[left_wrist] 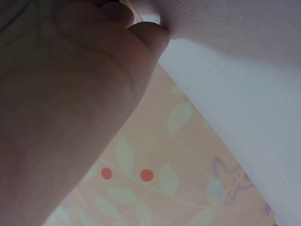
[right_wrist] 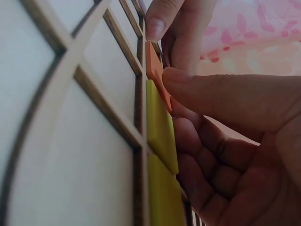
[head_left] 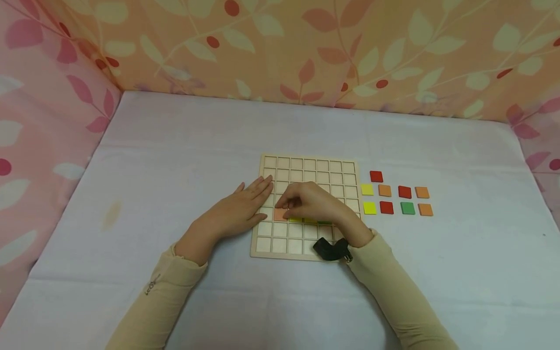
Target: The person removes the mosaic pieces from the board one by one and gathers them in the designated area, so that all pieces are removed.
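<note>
A pale wooden grid board (head_left: 280,245) lies on the white cloth. My right hand (head_left: 312,200) is over its middle, with thumb and fingertips pinching an orange square tile (head_left: 280,214) at one cell. In the right wrist view, the thumb (right_wrist: 207,89) is against the face of the orange tile (right_wrist: 155,70), which is beside two yellow tiles (right_wrist: 160,125) in the same row. Further right in that row, a green tile (head_left: 324,222) shows partly under the hand. My left hand (head_left: 238,209) rests flat across the board's left edge, fingers straight.
Right of the board lie several loose tiles: red (head_left: 376,176), yellow (head_left: 369,208), orange (head_left: 425,209) and green (head_left: 408,208). A black strap piece (head_left: 331,249) hangs at the right sleeve cuff, over the board's lower right. Leaf-patterned cloth walls (head_left: 280,48) enclose the table.
</note>
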The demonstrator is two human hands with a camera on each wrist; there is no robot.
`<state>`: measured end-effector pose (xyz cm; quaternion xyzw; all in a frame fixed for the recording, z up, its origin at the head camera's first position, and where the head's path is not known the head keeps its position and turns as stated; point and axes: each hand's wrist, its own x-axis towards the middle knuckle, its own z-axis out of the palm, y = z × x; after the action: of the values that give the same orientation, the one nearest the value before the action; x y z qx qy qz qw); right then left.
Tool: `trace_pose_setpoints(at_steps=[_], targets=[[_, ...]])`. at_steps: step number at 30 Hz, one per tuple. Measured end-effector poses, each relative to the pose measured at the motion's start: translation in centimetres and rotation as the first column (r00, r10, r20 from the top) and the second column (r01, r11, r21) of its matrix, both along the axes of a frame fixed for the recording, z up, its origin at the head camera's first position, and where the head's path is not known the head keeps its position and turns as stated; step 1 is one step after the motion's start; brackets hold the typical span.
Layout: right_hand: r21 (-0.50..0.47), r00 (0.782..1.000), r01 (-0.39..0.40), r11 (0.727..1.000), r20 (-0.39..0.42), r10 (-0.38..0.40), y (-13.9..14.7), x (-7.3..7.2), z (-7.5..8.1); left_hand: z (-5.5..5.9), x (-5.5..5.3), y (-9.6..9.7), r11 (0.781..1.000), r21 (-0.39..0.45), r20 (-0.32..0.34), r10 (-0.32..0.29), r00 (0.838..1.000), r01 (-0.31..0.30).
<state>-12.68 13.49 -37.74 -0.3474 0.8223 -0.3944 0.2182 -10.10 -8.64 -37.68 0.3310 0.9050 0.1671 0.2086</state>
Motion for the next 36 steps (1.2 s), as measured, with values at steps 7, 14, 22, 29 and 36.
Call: trace_pose_setpoints(at_steps=[7, 14, 22, 29, 36], targets=[[0.007, 1.000, 0.004, 1.000, -0.021, -0.004, -0.25, -0.10, 0.21, -0.07, -0.10, -0.24, 1.000, 0.000, -0.010, 0.007, 1.000, -0.007], [0.007, 1.000, 0.008, 1.000, -0.010, -0.008, -0.38, 0.04, 0.35, -0.13, -0.11, -0.30, 1.000, 0.001, -0.004, 0.003, 1.000, -0.003], [-0.011, 1.000, 0.016, 1.000, -0.006, -0.016, -0.25, 0.23, 0.27, -0.09, -0.06, -0.14, 1.000, 0.006, -0.005, 0.003, 1.000, -0.003], [-0.023, 1.000, 0.022, 0.999, 0.002, -0.022, -0.13, 0.26, 0.28, 0.01, -0.08, -0.01, 1.000, 0.010, -0.007, -0.002, 1.000, 0.002], [-0.060, 1.000, 0.013, 0.998, 0.025, -0.012, -0.10, 0.29, 0.33, 0.12, -0.05, 0.03, 1.000, 0.010, 0.003, 0.002, 1.000, -0.002]])
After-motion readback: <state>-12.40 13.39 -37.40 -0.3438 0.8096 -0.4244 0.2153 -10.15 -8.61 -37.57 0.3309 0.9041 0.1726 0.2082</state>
